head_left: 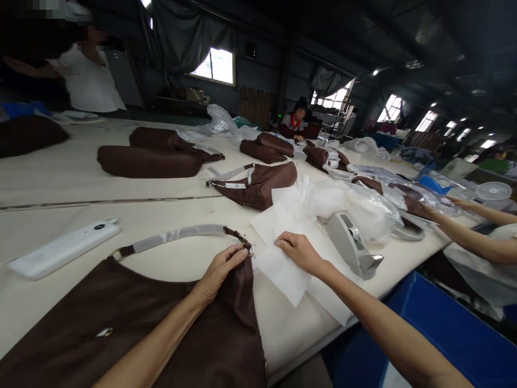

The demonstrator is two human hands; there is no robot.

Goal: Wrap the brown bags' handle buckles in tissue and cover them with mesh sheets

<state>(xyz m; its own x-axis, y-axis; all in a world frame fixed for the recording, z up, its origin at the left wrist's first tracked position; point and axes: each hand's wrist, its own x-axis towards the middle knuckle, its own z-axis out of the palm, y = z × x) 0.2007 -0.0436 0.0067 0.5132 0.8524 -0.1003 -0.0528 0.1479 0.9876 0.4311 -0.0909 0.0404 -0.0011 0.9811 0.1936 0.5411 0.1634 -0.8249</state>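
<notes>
A dark brown handbag (161, 323) lies in front of me, its strap (177, 237) wrapped in pale film and arched on the table. My left hand (220, 272) grips the bag's top right corner, thumb on top, beside the strap's metal buckle. Something thin and white shows just right of that corner. My right hand (297, 249) is closed, its fingertips pinched together over loose white paper sheets (286, 277). What lies between those fingertips is too small to make out.
A grey tape dispenser (349, 242) stands right of the papers, near clear plastic bags (363, 207). A white handheld device (67, 248) lies at left. Brown handbags (258, 186) lie farther back. A co-worker's arms (460, 231) reach in at right, above a blue bin (444, 323).
</notes>
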